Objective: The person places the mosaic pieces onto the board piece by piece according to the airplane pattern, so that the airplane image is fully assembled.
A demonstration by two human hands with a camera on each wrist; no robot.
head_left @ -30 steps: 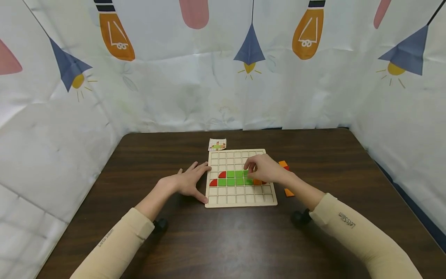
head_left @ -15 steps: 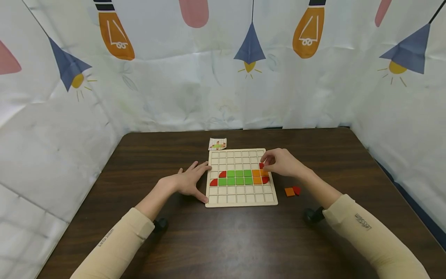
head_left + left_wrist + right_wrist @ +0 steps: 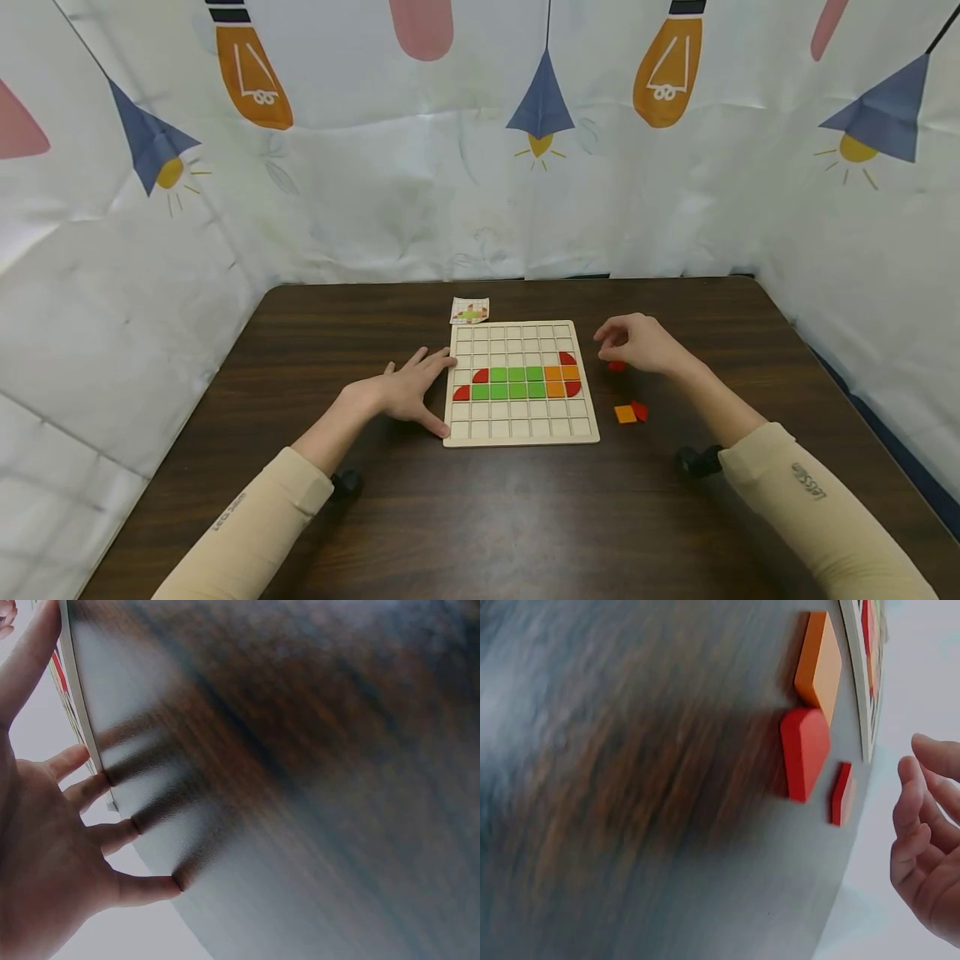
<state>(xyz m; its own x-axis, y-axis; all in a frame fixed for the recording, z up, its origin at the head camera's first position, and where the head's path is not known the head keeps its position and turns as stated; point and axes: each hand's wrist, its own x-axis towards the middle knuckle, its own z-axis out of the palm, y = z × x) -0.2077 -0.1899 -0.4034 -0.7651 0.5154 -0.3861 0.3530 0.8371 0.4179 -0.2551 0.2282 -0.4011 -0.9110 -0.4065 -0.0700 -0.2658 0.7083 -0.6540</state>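
A pale wooden grid board [image 3: 517,429] lies mid-table, holding a two-row band of green squares [image 3: 516,382] with orange squares [image 3: 555,388] to their right and red quarter-rounds [image 3: 572,388] at both ends. My left hand [image 3: 405,387] is spread, its thumb and fingertips at the board's left edge; the left wrist view shows these straight fingers [image 3: 97,787] along the edge. Beyond the board's right edge, my right hand [image 3: 645,343] hovers with loosely curled fingers and nothing visible between thumb and index. A red piece [image 3: 617,367] sits just below its fingertips, partly covered.
Closer to me, right of the board, a loose orange square [image 3: 625,414] touches a red rounded piece [image 3: 640,411]. A small picture card [image 3: 470,311] lies at the board's upper left corner. Behind the dark wooden table [image 3: 510,525] hangs a printed curtain [image 3: 375,183].
My right hand has moved right, from above the band on the board to off its right edge, uncovering the orange squares and red corners there. My left hand has stayed in place.
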